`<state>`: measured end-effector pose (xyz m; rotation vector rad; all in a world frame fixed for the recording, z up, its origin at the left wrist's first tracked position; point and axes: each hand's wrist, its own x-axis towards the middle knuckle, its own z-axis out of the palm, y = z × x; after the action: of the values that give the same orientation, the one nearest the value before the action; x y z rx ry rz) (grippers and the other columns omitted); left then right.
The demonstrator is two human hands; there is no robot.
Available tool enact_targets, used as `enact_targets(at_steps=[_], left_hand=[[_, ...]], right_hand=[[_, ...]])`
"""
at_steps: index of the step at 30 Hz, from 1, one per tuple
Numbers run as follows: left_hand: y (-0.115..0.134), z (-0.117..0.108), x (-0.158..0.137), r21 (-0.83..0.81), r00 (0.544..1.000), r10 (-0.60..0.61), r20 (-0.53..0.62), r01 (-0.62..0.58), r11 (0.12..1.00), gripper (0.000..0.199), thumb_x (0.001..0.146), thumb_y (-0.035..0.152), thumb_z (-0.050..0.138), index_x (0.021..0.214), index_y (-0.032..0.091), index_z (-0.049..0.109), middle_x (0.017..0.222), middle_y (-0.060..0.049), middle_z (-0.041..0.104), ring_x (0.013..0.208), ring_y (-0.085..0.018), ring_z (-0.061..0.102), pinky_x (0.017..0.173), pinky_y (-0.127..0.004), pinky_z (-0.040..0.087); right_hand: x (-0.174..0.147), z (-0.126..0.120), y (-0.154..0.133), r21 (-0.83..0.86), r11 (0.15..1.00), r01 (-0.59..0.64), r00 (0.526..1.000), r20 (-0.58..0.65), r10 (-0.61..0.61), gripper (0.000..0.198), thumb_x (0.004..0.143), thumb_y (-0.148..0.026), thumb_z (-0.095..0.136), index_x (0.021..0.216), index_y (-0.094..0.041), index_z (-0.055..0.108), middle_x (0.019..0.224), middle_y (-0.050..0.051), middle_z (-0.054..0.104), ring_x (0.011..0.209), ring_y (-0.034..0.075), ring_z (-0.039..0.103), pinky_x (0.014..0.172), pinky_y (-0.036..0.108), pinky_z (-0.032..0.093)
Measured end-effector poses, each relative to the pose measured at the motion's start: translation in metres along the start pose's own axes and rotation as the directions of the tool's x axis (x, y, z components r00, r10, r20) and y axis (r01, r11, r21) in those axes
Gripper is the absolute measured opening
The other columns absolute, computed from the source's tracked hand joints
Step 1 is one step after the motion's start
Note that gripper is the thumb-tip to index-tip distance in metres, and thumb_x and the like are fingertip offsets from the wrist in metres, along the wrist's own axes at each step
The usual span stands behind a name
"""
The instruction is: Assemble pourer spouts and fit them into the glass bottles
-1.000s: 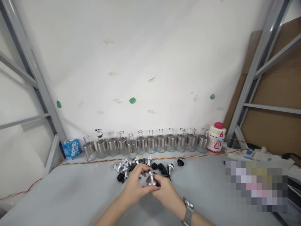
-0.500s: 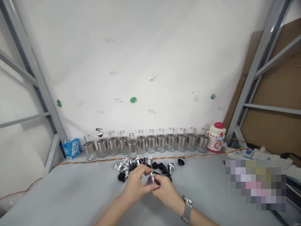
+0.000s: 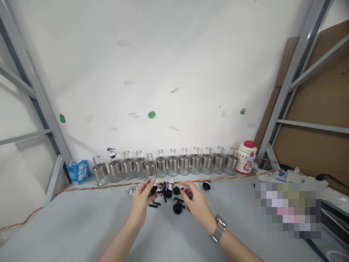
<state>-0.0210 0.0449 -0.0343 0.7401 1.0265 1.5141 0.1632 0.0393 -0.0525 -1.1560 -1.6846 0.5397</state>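
Observation:
My left hand [image 3: 141, 202] is curled at the left side of a pile of small parts, its fingers around a bottle pourer top [image 3: 154, 190] with a dark base, partly hidden. My right hand [image 3: 196, 202] is at the right side of the pile, thumb and forefinger bent together; whatever they pinch is too small to make out. Between the hands lie round black stoppers [image 3: 177, 208], short black strips [image 3: 153, 206] and silver pourer pieces [image 3: 170, 185]. A silver and black pourer top [image 3: 206, 185] lies apart, to the right.
Behind the pile stands a row of glass bottles with metal bands [image 3: 172, 161]; one carries a pourer top [image 3: 112, 153]. A blue carton [image 3: 78, 172] stands left, a cream jar with red lid [image 3: 246, 160] right. A twisted wire [image 3: 218, 179] crosses the grey table [image 3: 163, 240].
My hands were together on a silver pourer piece in front of the pile. They have separated, left hand leftward and right hand rightward, and more of the black parts between them shows. The view shifted slightly.

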Motion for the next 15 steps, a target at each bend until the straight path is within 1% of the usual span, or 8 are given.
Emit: enact_targets(at_steps=[1,2,3,5,7,10,13,15], left_hand=[[0.002,-0.002,0.002,-0.003,0.999,0.011,-0.039,-0.011,1.0,0.029,0.063,0.027,0.069,0.087,0.014,0.06,0.085,-0.009,0.064,0.081,-0.02,0.061,0.066,-0.031,0.052],[0.004,-0.004,0.004,-0.006,0.998,0.013,-0.064,-0.014,1.0,0.026,0.063,0.027,0.068,0.084,0.014,0.061,0.082,-0.008,0.064,0.079,-0.019,0.061,0.066,-0.029,0.051],[0.006,-0.007,0.006,-0.007,0.997,0.007,-0.073,-0.008,1.0,0.023,0.063,0.026,0.067,0.081,0.014,0.061,0.078,-0.006,0.064,0.077,-0.017,0.061,0.065,-0.027,0.05],[0.009,-0.01,0.008,0.0,0.997,-0.018,-0.072,0.018,1.0,0.02,0.061,0.024,0.066,0.077,0.013,0.062,0.07,-0.003,0.062,0.069,-0.014,0.059,0.061,-0.023,0.048],[0.013,-0.012,0.008,0.016,0.997,-0.048,-0.067,0.049,0.999,0.021,0.06,0.023,0.065,0.078,0.012,0.063,0.063,0.0,0.058,0.061,-0.011,0.057,0.055,-0.02,0.045],[0.016,-0.01,0.004,0.073,0.996,-0.075,-0.045,0.078,0.994,0.027,0.061,0.029,0.064,0.083,0.014,0.064,0.061,0.003,0.054,0.057,-0.01,0.053,0.05,-0.018,0.039],[0.015,-0.004,-0.002,0.134,0.996,-0.09,0.005,0.089,0.987,0.027,0.062,0.035,0.063,0.082,0.016,0.063,0.065,0.003,0.052,0.06,-0.009,0.052,0.051,-0.017,0.037],[0.011,-0.001,-0.004,0.139,0.993,-0.113,0.044,0.106,0.985,0.026,0.06,0.032,0.066,0.08,0.016,0.062,0.067,0.003,0.054,0.061,-0.009,0.052,0.053,-0.017,0.036]], right_hand=[[0.0,-0.001,0.0,-0.108,0.993,0.055,0.998,-0.011,-0.057,0.014,0.079,-0.019,0.045,0.089,-0.019,0.054,0.079,0.004,0.056,0.076,0.018,0.052,0.072,0.032,0.042],[0.0,0.0,0.0,-0.201,0.973,0.111,0.994,0.01,-0.111,0.014,0.078,-0.016,0.046,0.086,-0.019,0.056,0.081,0.004,0.056,0.079,0.019,0.051,0.074,0.033,0.04],[-0.002,0.001,-0.001,-0.272,0.949,0.161,0.987,0.051,-0.152,0.014,0.078,-0.014,0.046,0.084,-0.02,0.057,0.083,0.005,0.056,0.081,0.019,0.05,0.076,0.033,0.039],[-0.005,0.005,-0.003,-0.356,0.908,0.22,0.974,0.133,-0.184,0.015,0.077,-0.011,0.047,0.081,-0.02,0.059,0.083,0.004,0.056,0.082,0.019,0.049,0.076,0.032,0.038],[-0.007,0.007,-0.004,-0.401,0.887,0.228,0.971,0.161,-0.177,0.017,0.077,-0.01,0.047,0.082,-0.02,0.059,0.084,0.003,0.056,0.082,0.018,0.049,0.075,0.031,0.038],[-0.005,0.005,0.001,-0.47,0.86,0.198,0.979,0.133,-0.153,0.019,0.078,-0.01,0.047,0.086,-0.021,0.06,0.085,0.003,0.056,0.084,0.019,0.048,0.076,0.031,0.036],[-0.001,0.0,0.008,-0.553,0.812,0.187,0.981,0.145,-0.127,0.015,0.077,-0.013,0.051,0.082,-0.022,0.063,0.083,0.004,0.056,0.086,0.019,0.047,0.075,0.031,0.034],[0.001,-0.001,0.012,-0.59,0.783,0.198,0.977,0.188,-0.106,0.012,0.076,-0.015,0.054,0.076,-0.022,0.064,0.082,0.003,0.057,0.085,0.02,0.047,0.073,0.031,0.033]])
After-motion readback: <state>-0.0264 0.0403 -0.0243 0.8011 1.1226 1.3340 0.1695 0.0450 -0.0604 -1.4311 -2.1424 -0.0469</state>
